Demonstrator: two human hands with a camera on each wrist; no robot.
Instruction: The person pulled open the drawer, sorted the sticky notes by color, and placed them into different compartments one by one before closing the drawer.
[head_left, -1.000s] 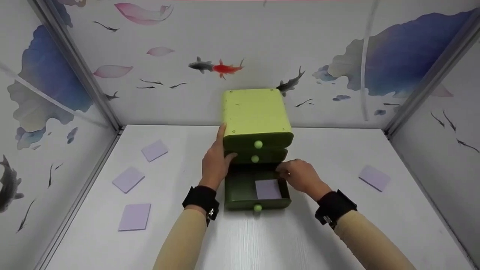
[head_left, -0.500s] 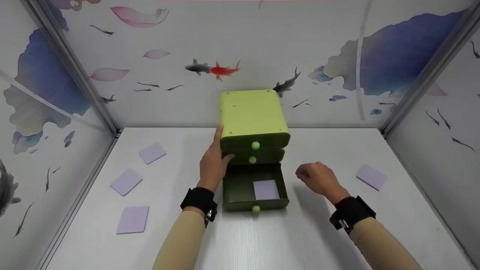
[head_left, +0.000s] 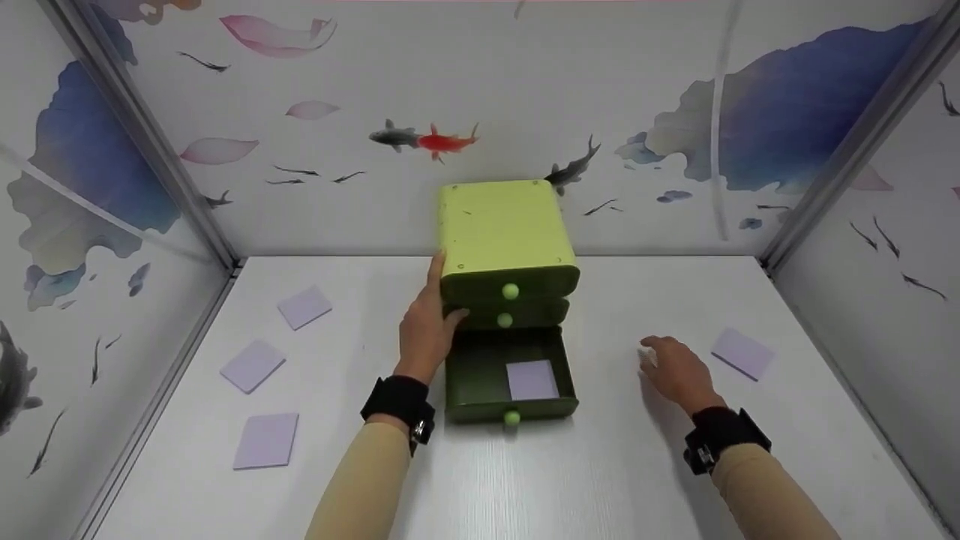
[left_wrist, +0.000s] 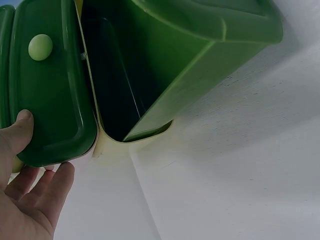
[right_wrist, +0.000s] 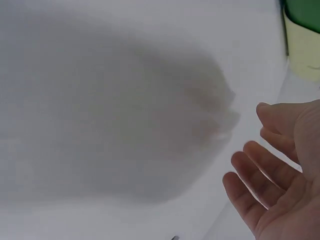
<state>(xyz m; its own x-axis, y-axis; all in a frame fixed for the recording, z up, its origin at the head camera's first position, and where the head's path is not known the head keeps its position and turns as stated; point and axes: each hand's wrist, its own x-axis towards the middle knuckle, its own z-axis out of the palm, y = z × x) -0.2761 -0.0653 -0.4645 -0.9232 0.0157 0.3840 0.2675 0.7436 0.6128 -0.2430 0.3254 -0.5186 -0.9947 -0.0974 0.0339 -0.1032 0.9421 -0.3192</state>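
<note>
A small desktop drawer cabinet (head_left: 504, 225) with a yellow-green top and dark green drawers stands near the back wall. Its bottom drawer (head_left: 480, 411) is pulled out, and a lilac square pad (head_left: 532, 379) lies inside it on the right. My left hand (head_left: 426, 334) grips the cabinet's left side; in the left wrist view the thumb (left_wrist: 21, 131) presses the front of the middle drawer (left_wrist: 55, 95) while the fingers reach round the edge. Over the table to the right of the cabinet, my right hand (head_left: 681, 371) holds nothing, its fingers loosely bent and spread.
Three lilac squares, a far one (head_left: 304, 307), a middle one (head_left: 253, 365) and a near one (head_left: 266, 441), lie on the white table (head_left: 360, 480) at left. Another lilac square (head_left: 742, 353) lies to the right of my right hand. Printed walls (head_left: 480, 75) enclose the table.
My right hand has left the open drawer's right edge and moved right over the table, its fingers loosening. The left hand keeps its grip, and the lilac pad stays in the drawer.
</note>
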